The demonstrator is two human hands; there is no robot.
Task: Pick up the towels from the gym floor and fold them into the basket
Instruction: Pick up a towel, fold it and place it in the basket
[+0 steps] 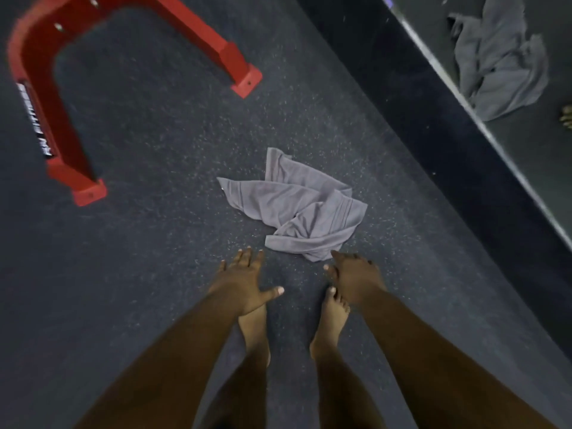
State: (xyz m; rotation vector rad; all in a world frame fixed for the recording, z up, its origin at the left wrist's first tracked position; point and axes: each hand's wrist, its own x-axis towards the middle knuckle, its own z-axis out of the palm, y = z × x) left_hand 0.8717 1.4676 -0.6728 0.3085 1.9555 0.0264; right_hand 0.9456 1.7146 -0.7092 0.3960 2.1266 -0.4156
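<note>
Towel: grey towel (297, 209), crumpled in loose folds on the speckled gym floor (148, 243), centre of frame, just ahead of the person's bare feet.
Left hand: left hand (244, 280) lower centre, fingers spread wide and straight, holding nothing, short of the towel's near edge.
Right hand: right hand (356, 280) beside the towel's lower right corner; fingers loosely bent and holding nothing. Contact with the cloth cannot be told.
Basket: not in view.
Other: red machine frame (62, 97) upper left; mirror (526, 125) along the right edge, showing a reflection of the towel.
Step in hand (judgement): reach and pick up, not yet done.
Method note: pinch two neighbouring corners of one hem, one per hand, rather than bunching the middle; lift until the cloth hangs flat, which makes folding easier.
Risk: grabbing a buried fold leaves it twisted.
</note>
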